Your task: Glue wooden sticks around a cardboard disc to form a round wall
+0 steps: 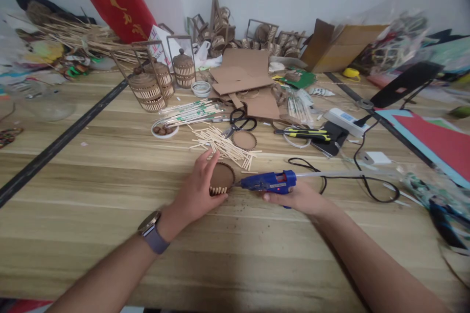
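Note:
My left hand (200, 181) curls round the left side of a round cardboard disc (222, 176) with a dark ridged rim, fingers over the far edge and thumb at the near edge. A short row of small wooden sticks (219, 190) stands along its near rim. My right hand (293, 198) grips a blue hot glue gun (270, 182), a red light lit on its side. Its nozzle points left and meets or nearly meets the disc's right edge. Just beyond lies a loose pile of short wooden sticks (223, 144), beside a second cardboard disc (244, 140).
Black scissors (243, 121) and a bowl of brown beads (164, 129) lie beyond the sticks. Finished stick baskets (147, 90) stand back left, cardboard sheets (242, 71) at centre. On the right are utility knives (304, 133), a power strip (347, 121) and a looping black cable (382, 199).

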A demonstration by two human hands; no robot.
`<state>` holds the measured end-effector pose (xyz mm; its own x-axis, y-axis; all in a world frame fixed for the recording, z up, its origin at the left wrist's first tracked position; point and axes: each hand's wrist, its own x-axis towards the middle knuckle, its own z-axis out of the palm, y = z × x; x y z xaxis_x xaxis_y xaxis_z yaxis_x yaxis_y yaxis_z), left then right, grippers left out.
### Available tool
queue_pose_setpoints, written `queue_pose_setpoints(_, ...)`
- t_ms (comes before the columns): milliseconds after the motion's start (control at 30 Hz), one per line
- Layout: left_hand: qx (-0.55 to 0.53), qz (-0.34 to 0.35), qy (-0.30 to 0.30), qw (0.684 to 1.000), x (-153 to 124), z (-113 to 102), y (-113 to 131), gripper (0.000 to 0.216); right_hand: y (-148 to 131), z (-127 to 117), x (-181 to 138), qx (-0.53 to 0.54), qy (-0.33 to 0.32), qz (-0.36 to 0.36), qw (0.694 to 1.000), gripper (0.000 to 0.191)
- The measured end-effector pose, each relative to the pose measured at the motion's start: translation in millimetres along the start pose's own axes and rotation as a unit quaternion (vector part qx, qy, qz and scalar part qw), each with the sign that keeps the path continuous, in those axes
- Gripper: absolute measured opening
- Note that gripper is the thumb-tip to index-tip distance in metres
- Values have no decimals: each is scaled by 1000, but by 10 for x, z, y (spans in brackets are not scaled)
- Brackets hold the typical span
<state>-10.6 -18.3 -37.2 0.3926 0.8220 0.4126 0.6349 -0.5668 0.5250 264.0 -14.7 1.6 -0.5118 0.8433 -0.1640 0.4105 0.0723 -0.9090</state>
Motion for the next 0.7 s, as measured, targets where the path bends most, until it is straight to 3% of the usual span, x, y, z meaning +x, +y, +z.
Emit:
queue_pose_setpoints(133,0,-2,-3,1000,3,4,-2,111,8,2,13,10,-23,-15,1000,45)
queue_pose_setpoints(333,-3,-3,-2,1000,1,8,-11,110,-16,-8,27,-11,-3,-25,1000,52)
queue_pose_setpoints(700,-12,-2,-1,1000,5,10,-21,110,5,156,-122,-65,22,-34,997,41)
